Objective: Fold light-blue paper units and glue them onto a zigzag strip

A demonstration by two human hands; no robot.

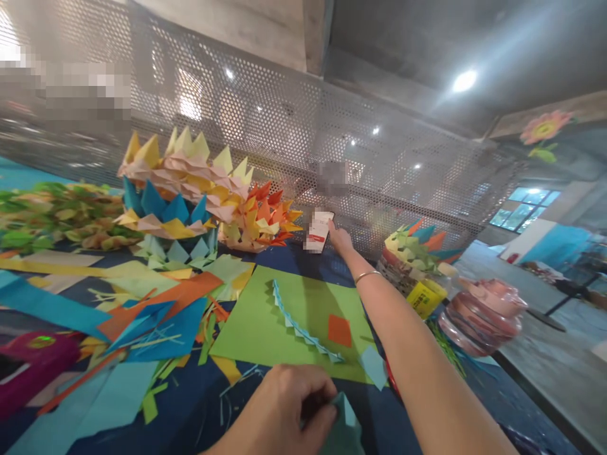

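Note:
My left hand is at the bottom middle, thumb and fingers pinched on a folded piece of teal paper. The paper's lower part leaves the picture. My right hand reaches far forward, a finger extended to the right edge of an upright phone with a lit screen; its other fingers are partly hidden. Between the hands lies a green paper sheet. On it rest a curved chain of pale blue folded paper and an orange paper square. A light blue paper piece overlaps its right corner.
Folded-paper rings with points stand at back left, beside a heap of green folded pieces. Paper strips and scraps cover the left side. A magenta tool lies far left. Pink plastic jar stands right. Perforated metal mesh rises behind.

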